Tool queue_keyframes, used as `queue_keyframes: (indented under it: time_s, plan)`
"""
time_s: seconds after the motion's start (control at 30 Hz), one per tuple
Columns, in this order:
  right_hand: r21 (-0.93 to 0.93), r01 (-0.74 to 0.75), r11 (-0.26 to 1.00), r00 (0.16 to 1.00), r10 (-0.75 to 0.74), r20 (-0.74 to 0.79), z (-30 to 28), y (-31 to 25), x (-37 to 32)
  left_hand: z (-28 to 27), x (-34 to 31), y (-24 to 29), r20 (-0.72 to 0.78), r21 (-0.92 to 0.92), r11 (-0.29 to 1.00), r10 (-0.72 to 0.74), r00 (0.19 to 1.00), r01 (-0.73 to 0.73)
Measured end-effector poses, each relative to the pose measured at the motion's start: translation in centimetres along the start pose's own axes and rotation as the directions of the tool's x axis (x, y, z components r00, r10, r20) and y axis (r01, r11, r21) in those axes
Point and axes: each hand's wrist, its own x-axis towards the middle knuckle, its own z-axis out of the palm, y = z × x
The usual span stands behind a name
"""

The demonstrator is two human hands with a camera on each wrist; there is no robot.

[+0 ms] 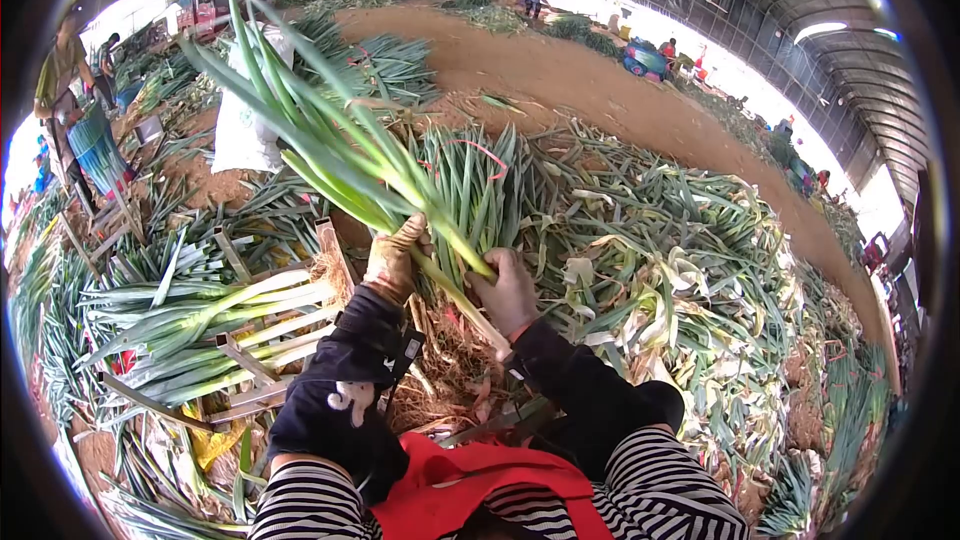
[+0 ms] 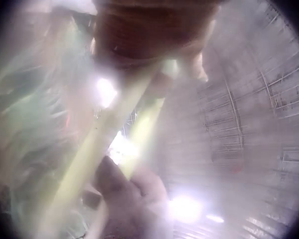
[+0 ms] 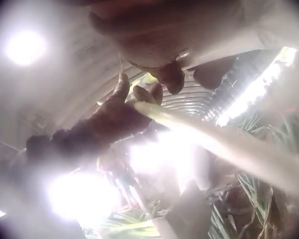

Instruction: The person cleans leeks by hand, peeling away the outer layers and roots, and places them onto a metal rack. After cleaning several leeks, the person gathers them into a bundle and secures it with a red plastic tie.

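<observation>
Two long green onion stalks (image 1: 335, 140) slant up and left from the hands in the head view, their leaves spread. The left hand (image 1: 395, 258), in a soiled glove, grips them around the middle. Lower and to the right, the gloved right hand (image 1: 508, 292) pinches one stalk, its fingers curled at the pale part. In the left wrist view, pale stalks (image 2: 84, 159) run between the left hand (image 2: 152, 37) and the right hand (image 2: 134, 204). A blurred pale stalk (image 3: 214, 139) crosses the right wrist view below the right hand (image 3: 139, 35), with the left hand (image 3: 122, 114) beyond.
Trimmed onions (image 1: 190, 325) lie across a metal rack (image 1: 245, 360) at left. An upright bundle (image 1: 475, 190) with a red tie stands just past the hands. Loose leaves (image 1: 660, 260) are heaped at right. A white sack (image 1: 245, 120) and a standing person (image 1: 65, 80) are farther back left.
</observation>
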Motion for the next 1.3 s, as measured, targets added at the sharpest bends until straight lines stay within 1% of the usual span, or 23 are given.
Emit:
queue_keyframes:
  time_s: [0.07,0.13,0.2,0.23,0.27,0.33,0.37,0.4,0.43,0.47,0.6,0.63,0.67,0.7,0.8,0.87,0.93,1.0,1.03,1.07,1.13,1.23,1.3]
  plan:
    - [0.203,-0.100,0.974,0.990,0.076,0.123,0.6,-0.1,-0.5,0.5,-0.1,0.0,-0.029,-0.031,1.000,-0.008,1.000,0.007]
    - [0.210,-0.023,0.977,0.994,0.000,0.110,0.7,-0.4,0.1,0.5,-0.4,0.3,-0.089,-0.046,0.993,-0.109,0.990,0.106]
    - [0.385,-0.052,0.921,0.987,-0.010,0.159,1.2,-0.5,1.5,0.9,-0.7,0.1,-0.101,-0.058,0.991,-0.125,0.987,0.120]
    - [0.488,-0.206,0.848,0.948,0.050,0.314,1.5,-0.2,2.5,1.0,-0.7,0.1,-0.085,-0.060,0.988,-0.150,0.985,0.145]
    - [0.487,-0.212,0.847,0.948,0.057,0.312,1.7,0.1,3.2,1.1,-0.8,-0.1,-0.070,-0.061,0.983,-0.176,0.982,0.172]
    - [0.440,0.084,0.894,0.936,-0.222,0.272,2.0,0.0,4.3,1.3,-0.9,-0.2,-0.096,-0.051,0.979,-0.199,0.975,0.195]
    - [0.648,-0.448,0.616,0.872,0.140,0.469,2.3,-0.2,4.3,1.3,-0.9,-0.2,-0.095,-0.039,0.979,-0.202,0.975,0.199]
    - [0.646,-0.455,0.613,0.869,0.147,0.473,2.6,-0.4,3.9,1.2,-1.0,-0.1,-0.094,-0.027,0.978,-0.207,0.974,0.205]
    - [0.797,-0.545,0.260,0.834,0.262,0.485,2.8,-0.6,3.7,1.1,-0.9,0.2,-0.146,0.003,0.979,-0.199,0.969,0.202]
    - [0.845,-0.519,-0.128,0.772,0.354,0.528,2.8,-0.7,3.6,0.8,-0.7,0.3,-0.121,0.010,0.985,-0.167,0.978,0.170]
    - [0.732,-0.681,-0.008,0.691,0.324,0.646,0.4,1.4,2.5,-0.1,-0.3,1.6,-0.080,0.021,0.995,-0.096,0.992,0.098]
    - [0.711,-0.673,0.203,0.731,0.330,0.598,0.2,1.9,2.1,-0.2,-0.4,2.3,-0.090,-0.008,0.993,-0.114,0.989,0.114]
    - [0.707,-0.680,0.193,0.721,0.348,0.599,-0.3,2.5,1.5,-0.2,-0.5,3.0,-0.100,-0.037,0.990,-0.136,0.986,0.133]
    - [0.654,-0.665,0.361,0.746,0.267,0.611,-0.9,3.0,1.0,-1.0,0.2,2.9,-0.107,-0.068,0.994,-0.090,0.990,0.083]
    - [0.562,-0.675,0.479,0.693,0.149,0.705,-2.8,4.7,-0.1,-2.7,0.6,4.3,-0.145,-0.138,0.990,-0.045,0.988,0.025]
    - [0.362,-0.507,0.782,0.670,0.094,0.736,-4.0,5.0,-0.6,-3.7,1.2,4.7,-0.203,-0.151,0.988,-0.015,0.979,-0.016]
    - [0.376,-0.452,0.809,0.661,0.020,0.750,-4.9,4.5,-0.7,-3.3,0.5,5.2,-0.192,-0.143,0.990,-0.042,0.981,0.014]
    - [0.048,-0.260,0.965,0.475,0.084,0.876,-5.5,4.1,-0.4,-3.4,0.2,5.5,-0.210,-0.119,0.993,-0.038,0.977,0.013]
    - [0.113,-0.407,0.906,0.426,0.079,0.901,-5.7,4.8,-0.7,-3.6,0.2,5.5,-0.214,-0.133,0.991,-0.036,0.976,0.007]
    - [0.115,-0.408,0.906,0.427,0.079,0.901,-6.0,5.8,-0.8,-3.9,0.0,5.9,-0.210,-0.143,0.989,-0.068,0.975,0.038]
    - [-0.254,-0.229,0.940,0.310,0.318,0.896,-6.8,7.2,0.3,-4.4,0.4,5.8,-0.239,-0.058,0.998,0.003,0.971,-0.018]
    - [-0.332,-0.047,0.942,0.356,0.327,0.876,-9.3,9.8,0.9,-5.3,0.6,6.0,-0.318,-0.071,0.991,0.084,0.944,-0.112]
    - [-0.196,0.554,0.809,0.282,0.039,0.959,-10.5,19.7,-0.3,-8.9,1.9,6.9,-0.322,-0.124,0.975,0.135,0.937,-0.184]
